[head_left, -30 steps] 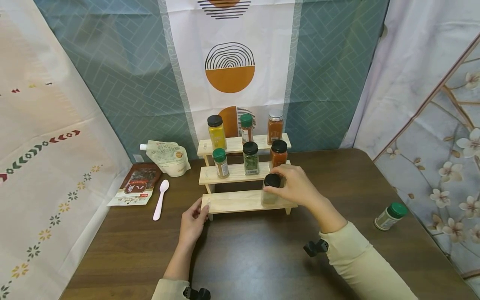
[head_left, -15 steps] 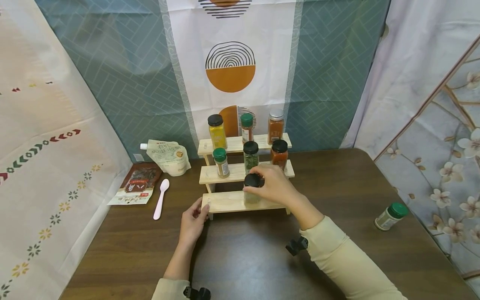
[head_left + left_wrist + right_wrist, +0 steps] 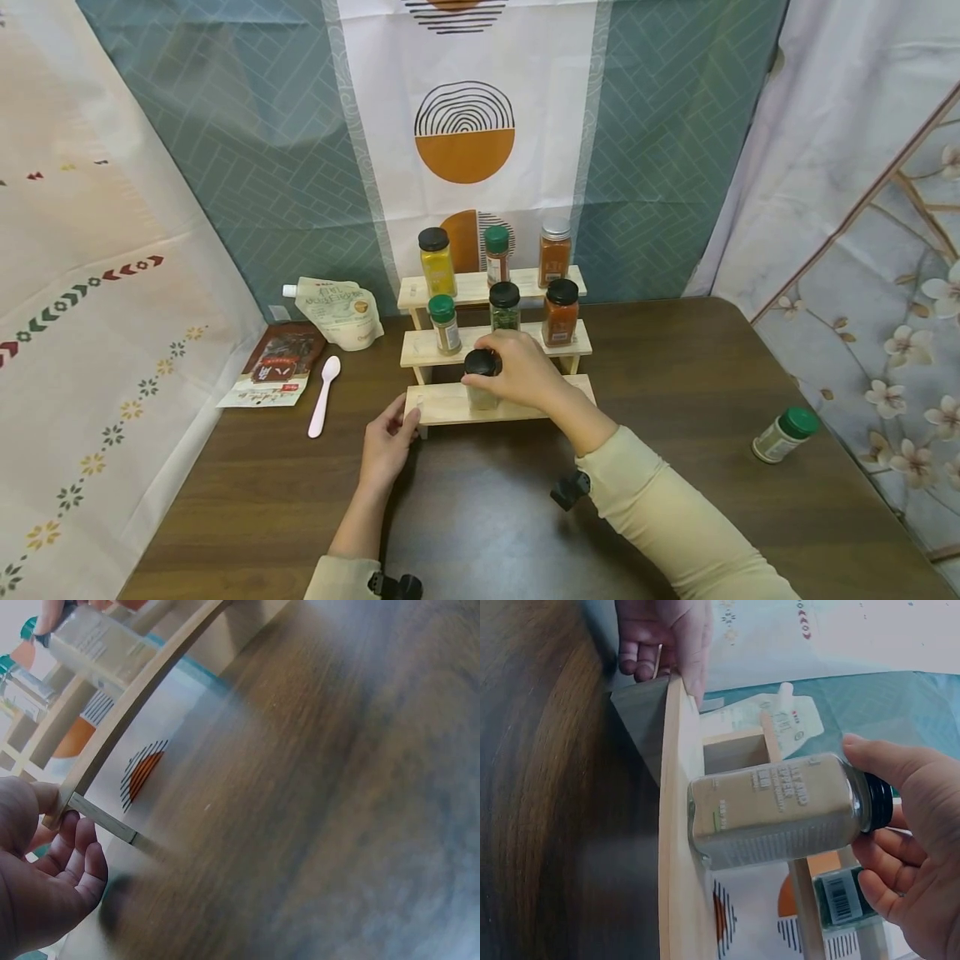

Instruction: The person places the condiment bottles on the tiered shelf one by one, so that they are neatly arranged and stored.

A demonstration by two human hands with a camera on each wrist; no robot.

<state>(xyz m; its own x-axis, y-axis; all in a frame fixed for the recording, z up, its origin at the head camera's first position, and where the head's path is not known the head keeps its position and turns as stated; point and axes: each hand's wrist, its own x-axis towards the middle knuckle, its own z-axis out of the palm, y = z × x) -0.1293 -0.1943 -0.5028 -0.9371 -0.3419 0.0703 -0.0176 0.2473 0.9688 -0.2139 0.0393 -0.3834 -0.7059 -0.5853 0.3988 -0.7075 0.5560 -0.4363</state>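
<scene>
A clear spice jar (image 3: pixel 772 806) with a black lid, filled with pale beige powder, stands on the lowest step of the wooden tiered rack (image 3: pixel 540 402). My right hand (image 3: pixel 519 371) grips it near the lid, fingers and thumb on opposite sides. At the left end of that same step, my left hand (image 3: pixel 386 442) pinches the board's edge; in the left wrist view its thumb (image 3: pixel 46 796) is on top and the fingers curl below. Behind my right hand, a jar of green herbs (image 3: pixel 504 304) is partly hidden on the middle step.
A small green-capped jar (image 3: pixel 447 333) and a red-orange jar (image 3: pixel 560 317) share the middle step. Several jars line the top step, including a yellow one (image 3: pixel 437 271). Left lie a spouted pouch (image 3: pixel 341 312), a brown packet (image 3: pixel 277 362) and a pink spoon (image 3: pixel 322 400). Another green-capped jar (image 3: pixel 780 437) lies far right.
My right hand has moved the black-lidded jar leftward along the lowest step, from its right end to around the middle. My left hand stays at the board's left end.
</scene>
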